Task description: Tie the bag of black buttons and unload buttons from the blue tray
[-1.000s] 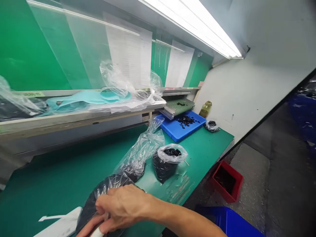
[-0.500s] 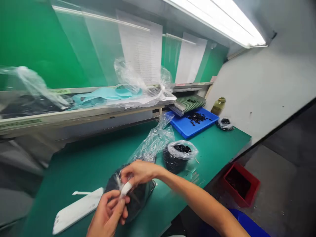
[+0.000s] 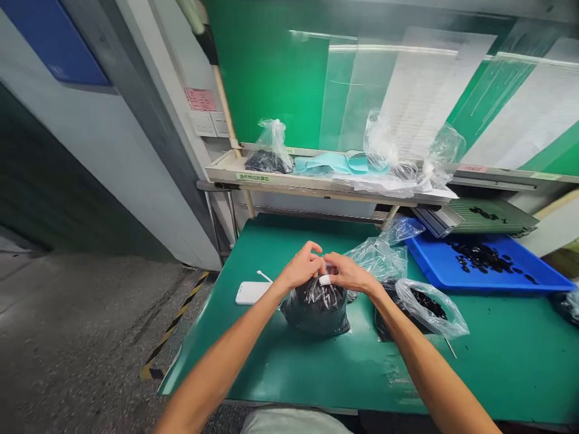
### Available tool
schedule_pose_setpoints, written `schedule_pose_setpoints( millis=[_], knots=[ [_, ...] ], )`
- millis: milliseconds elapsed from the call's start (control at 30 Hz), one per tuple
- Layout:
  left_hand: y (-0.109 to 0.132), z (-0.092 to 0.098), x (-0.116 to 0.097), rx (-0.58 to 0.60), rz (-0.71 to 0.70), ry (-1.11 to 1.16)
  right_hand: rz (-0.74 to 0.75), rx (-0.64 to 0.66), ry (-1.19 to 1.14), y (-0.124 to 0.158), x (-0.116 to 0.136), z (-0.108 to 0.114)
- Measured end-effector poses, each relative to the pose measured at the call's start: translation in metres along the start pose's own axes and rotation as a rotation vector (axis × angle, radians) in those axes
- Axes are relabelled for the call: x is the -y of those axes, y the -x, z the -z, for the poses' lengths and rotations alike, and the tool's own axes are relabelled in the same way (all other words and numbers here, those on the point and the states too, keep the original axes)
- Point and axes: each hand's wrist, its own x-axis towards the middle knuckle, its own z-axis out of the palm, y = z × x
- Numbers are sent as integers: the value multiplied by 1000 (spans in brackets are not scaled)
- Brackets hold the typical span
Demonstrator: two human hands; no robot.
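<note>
A clear plastic bag (image 3: 316, 313) full of dark pieces stands on the green table, its top gathered upward. My left hand (image 3: 304, 266) is closed at the bag's gathered neck, fingers bent. From the other side my right hand (image 3: 347, 272) pinches the same neck, and the two hands' fingertips meet. A white wrap (image 3: 324, 279) shows at the right thumb. The fingers hide most of the neck. Left of the bag lies a flat white phone-like object (image 3: 249, 293), with a thin white strip (image 3: 265, 276) beside it.
An open bag of black pieces (image 3: 429, 304) stands to the right, with clear plastic (image 3: 380, 259) behind. Farther right, a blue tray (image 3: 434, 265) holds black pieces below a ribbed green belt (image 3: 493, 217). A shelf (image 3: 280, 181) carrying bags and turquoise sheets runs along the back.
The view has swung left, bringing the floor and the table's left edge in. My hands have come together at the top of the bag, which now stands more upright.
</note>
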Motion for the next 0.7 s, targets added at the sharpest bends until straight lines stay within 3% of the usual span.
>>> schedule_pose_setpoints(
  millis=[167,267,367,533,700],
  knots=[
    [0,12,15,-14,-34,118,44,-85,47,-4,-8,-14],
    [12,27,41,-216,-28,256,-26,-189,-70,-7,-31,-15],
    [35,32,79,-444,55,369,-174,-284,-190,-16,-63,-12],
    [83,1,145,-546,223,498,-375,-328,-318,-38,-102,-8],
    [107,-37,178,-478,392,642,-422,-291,-332,-50,-107,-8]
  ],
)
